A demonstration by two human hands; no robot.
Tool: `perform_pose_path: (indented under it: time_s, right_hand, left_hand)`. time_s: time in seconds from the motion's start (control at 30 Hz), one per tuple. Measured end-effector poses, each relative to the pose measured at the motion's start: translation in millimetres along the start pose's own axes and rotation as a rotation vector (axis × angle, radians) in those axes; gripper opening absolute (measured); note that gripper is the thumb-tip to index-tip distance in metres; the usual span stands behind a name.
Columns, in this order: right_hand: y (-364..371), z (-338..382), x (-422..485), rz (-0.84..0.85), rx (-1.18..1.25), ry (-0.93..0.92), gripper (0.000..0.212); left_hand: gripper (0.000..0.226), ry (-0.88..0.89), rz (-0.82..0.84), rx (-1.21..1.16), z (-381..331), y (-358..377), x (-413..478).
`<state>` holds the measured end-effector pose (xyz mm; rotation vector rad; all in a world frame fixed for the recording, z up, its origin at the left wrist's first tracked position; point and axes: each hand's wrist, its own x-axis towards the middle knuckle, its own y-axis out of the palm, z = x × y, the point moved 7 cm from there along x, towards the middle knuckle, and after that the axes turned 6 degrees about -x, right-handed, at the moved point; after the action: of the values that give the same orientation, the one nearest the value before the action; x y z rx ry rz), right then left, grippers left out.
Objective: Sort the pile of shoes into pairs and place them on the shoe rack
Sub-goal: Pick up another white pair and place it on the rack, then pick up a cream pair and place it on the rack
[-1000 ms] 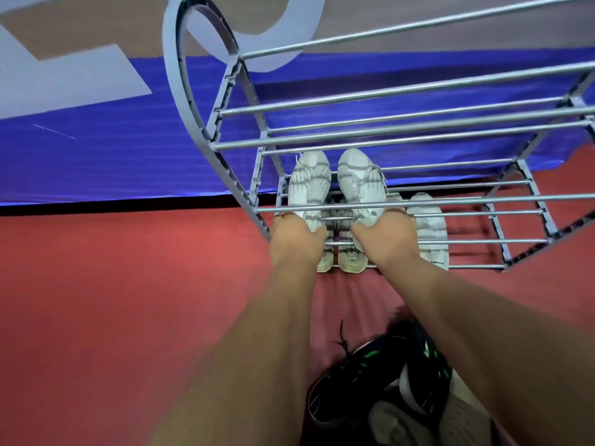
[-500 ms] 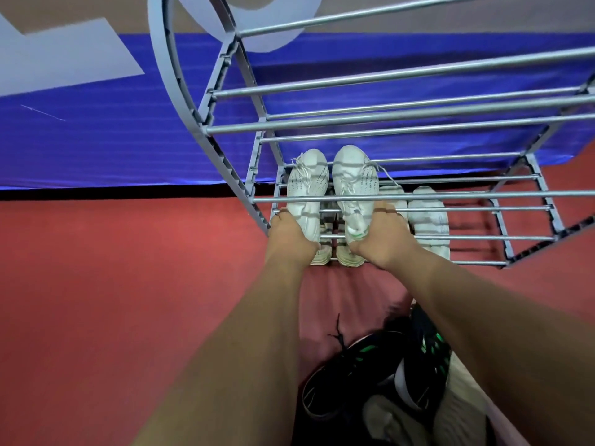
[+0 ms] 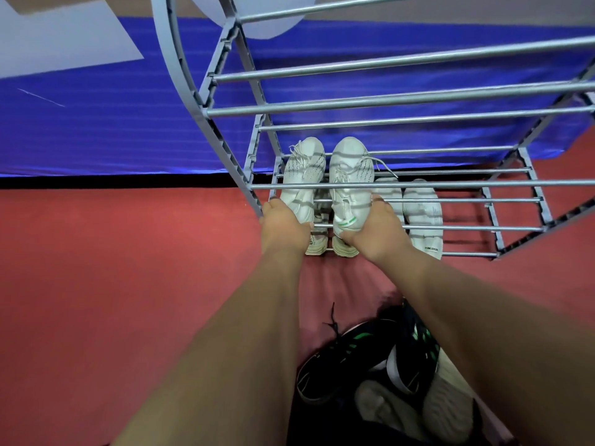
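Observation:
Two white sneakers lie side by side, toes pointing away, on a lower shelf of the grey metal shoe rack (image 3: 399, 101). My left hand (image 3: 283, 228) grips the heel of the left white sneaker (image 3: 302, 178). My right hand (image 3: 375, 233) grips the heel of the right white sneaker (image 3: 349, 185), which has a green mark at the heel. Below them, on the bottom shelf, stand more white shoes: one pair (image 3: 421, 214) at the right, another mostly hidden under my hands.
Black sneakers with green marks (image 3: 357, 355) and pale shoes (image 3: 447, 403) lie piled on the red floor (image 3: 112, 284) near me. A blue padded wall (image 3: 112, 133) stands behind the rack. The rack's curved side frame (image 3: 180, 91) rises at the left.
Both hands have pushed the two white sneakers slightly further onto the shelf; the view has shifted a little closer and lower.

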<state>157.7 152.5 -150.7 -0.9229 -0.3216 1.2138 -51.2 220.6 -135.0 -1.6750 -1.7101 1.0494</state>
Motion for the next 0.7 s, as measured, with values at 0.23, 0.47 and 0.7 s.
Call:
perform_pose_path:
  time_s: [0.23, 0.47, 0.7]
  right_hand:
    - [-2, -12, -27, -0.017, -0.128, -0.097, 0.056]
    - [13, -59, -95, 0.185, -0.236, -0.050, 0.048]
    - [30, -123, -184, 0.507, -0.521, -0.146, 0.026]
  left_hand:
    - [0.069, -0.144, 0.010, -0.034, 16, 12, -35]
    - [0.036, -0.028, 0.751, 0.390, 29, 63, -131]
    - [0.034, 0.346, 0.950, 0.706, 37, 116, -228]
